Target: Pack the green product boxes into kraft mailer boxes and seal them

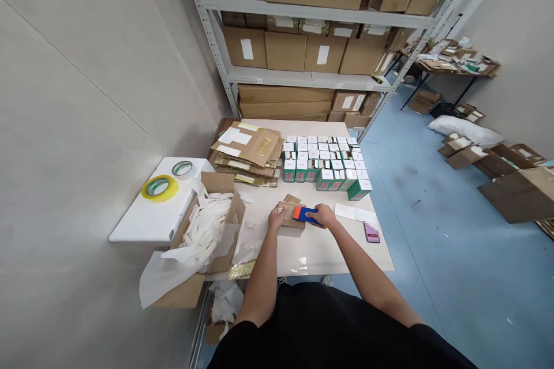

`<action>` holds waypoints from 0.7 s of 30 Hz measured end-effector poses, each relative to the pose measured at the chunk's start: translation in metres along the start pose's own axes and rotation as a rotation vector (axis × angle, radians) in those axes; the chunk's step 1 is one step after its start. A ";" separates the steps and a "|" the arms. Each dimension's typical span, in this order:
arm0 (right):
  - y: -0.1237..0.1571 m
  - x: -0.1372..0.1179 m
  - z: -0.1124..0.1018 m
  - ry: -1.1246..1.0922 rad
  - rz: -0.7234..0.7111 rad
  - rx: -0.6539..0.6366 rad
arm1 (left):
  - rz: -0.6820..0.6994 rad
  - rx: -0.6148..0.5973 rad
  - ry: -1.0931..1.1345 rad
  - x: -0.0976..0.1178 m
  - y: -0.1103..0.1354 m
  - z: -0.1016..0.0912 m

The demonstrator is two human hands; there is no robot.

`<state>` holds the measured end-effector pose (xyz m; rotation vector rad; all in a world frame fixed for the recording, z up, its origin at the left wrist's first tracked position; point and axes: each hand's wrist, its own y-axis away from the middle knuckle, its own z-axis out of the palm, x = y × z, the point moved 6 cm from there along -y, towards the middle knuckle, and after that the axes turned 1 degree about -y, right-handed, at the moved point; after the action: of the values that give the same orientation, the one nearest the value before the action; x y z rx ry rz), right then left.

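A small cardboard box (pixel 291 230) sits on the table in front of me, with a flap raised at its far side. My left hand (pixel 276 218) is closed on the left side of this box. In my right hand (pixel 324 215) is a blue tape dispenser (pixel 306 215) with an orange front end, held against or just over the top of the box. The contact itself is too small to make out. Just beyond stand rows of white-and-green small boxes (pixel 326 164), several with open tops.
Flattened cardboard (pixel 255 147) is stacked at the back left. A carton of white paper scraps (pixel 236 219) stands left, beside tape rolls (pixel 159 187) on a white block. A phone (pixel 371 232) and a white paper strip (pixel 350 212) lie right. Shelving (pixel 309 78) rises behind the table.
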<state>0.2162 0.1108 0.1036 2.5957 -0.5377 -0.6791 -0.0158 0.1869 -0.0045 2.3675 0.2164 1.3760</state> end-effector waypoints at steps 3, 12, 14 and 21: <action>-0.001 0.035 -0.015 0.004 0.046 -0.028 | 0.000 -0.076 -0.027 0.012 0.010 0.040; 0.009 0.098 -0.045 -0.093 0.020 -0.002 | -0.024 -0.021 -0.134 0.029 0.026 0.082; 0.012 0.111 -0.050 -0.079 0.028 0.004 | -0.032 -0.015 -0.148 0.028 0.026 0.079; 0.016 0.147 -0.051 -0.067 0.074 0.000 | -0.051 -0.010 -0.191 0.027 0.024 0.075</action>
<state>0.3571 0.0442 0.0970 2.5473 -0.6508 -0.7429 0.0608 0.1548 -0.0061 2.4487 0.2138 1.1168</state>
